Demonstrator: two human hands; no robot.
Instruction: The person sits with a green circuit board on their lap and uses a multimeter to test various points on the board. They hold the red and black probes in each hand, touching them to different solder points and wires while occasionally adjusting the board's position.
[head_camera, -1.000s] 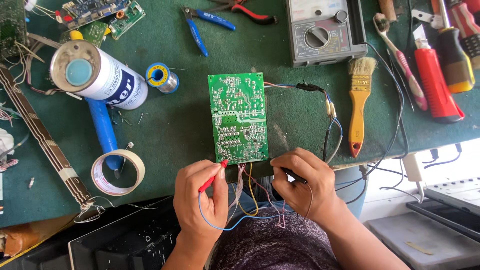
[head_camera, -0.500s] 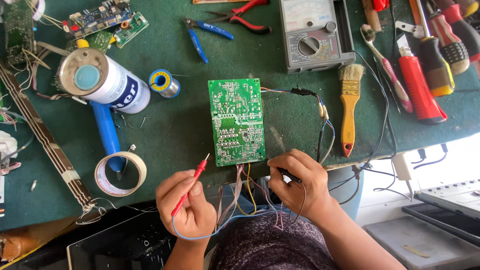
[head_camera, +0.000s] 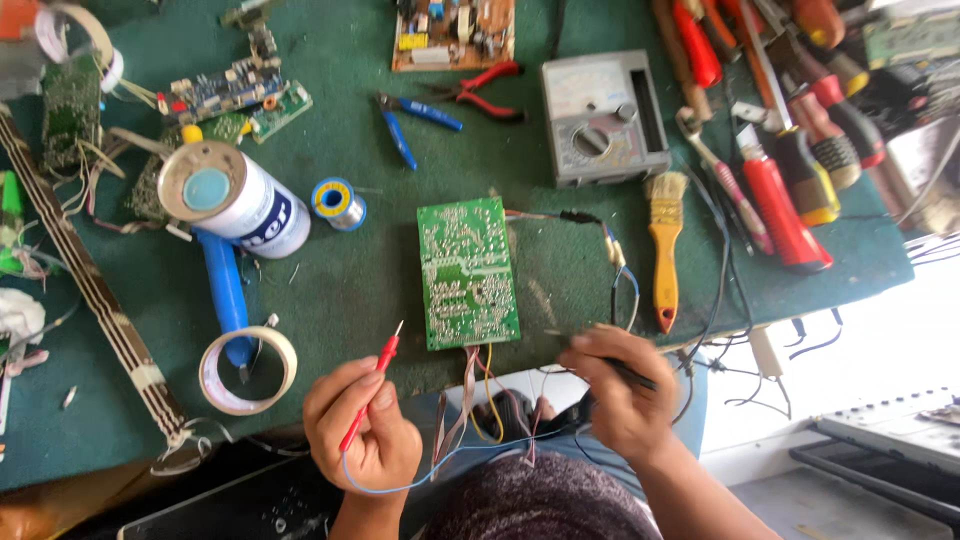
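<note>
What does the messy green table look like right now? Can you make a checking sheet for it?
Surface: green felt-covered table, crowded.
Job's things: green rectangular circuit board, solder side up; red probe in left hand; black probe in right hand.
Clutter: grey analogue meter, yellow-handled paintbrush, white tape ring, blue solder reel, white can, blue-handled pliers, red screwdrivers.
Hands: both shut on probes, tips off the board.
Cables: coloured wires hang from the board's near edge.
Surroundings: pale floor at right.

bench cover (head_camera: 560, 270): matt green cloth | brush (head_camera: 665, 255): wooden handle | probe (head_camera: 368, 390): red plastic
</note>
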